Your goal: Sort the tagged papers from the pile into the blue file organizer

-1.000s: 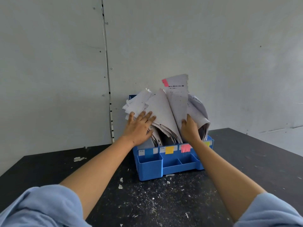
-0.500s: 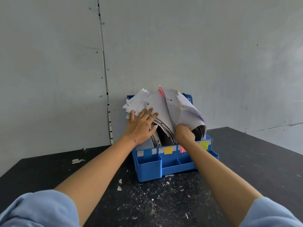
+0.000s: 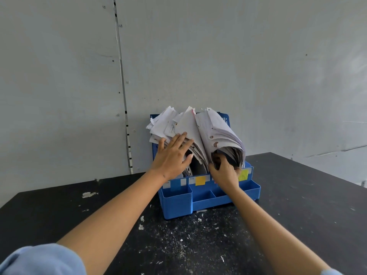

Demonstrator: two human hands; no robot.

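One blue file organizer [image 3: 206, 199] stands far on the black table [image 3: 297, 225], stuffed with papers [image 3: 216, 132], the left hand [image 3: 172, 156] spread flat against the left bunch, the right hand [image 3: 225, 171] clenched gripping the right bunch's lower edges; two yellow tags [image 3: 200, 180] show, label writing unreadable.

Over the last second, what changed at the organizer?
The right hand pushed the pink-tagged sheet down from standing tall into the organizer and sank with it, now curled low at the right bundle's base. The left hand stayed flat on the left paper stack; the organizer did not shift on the table.
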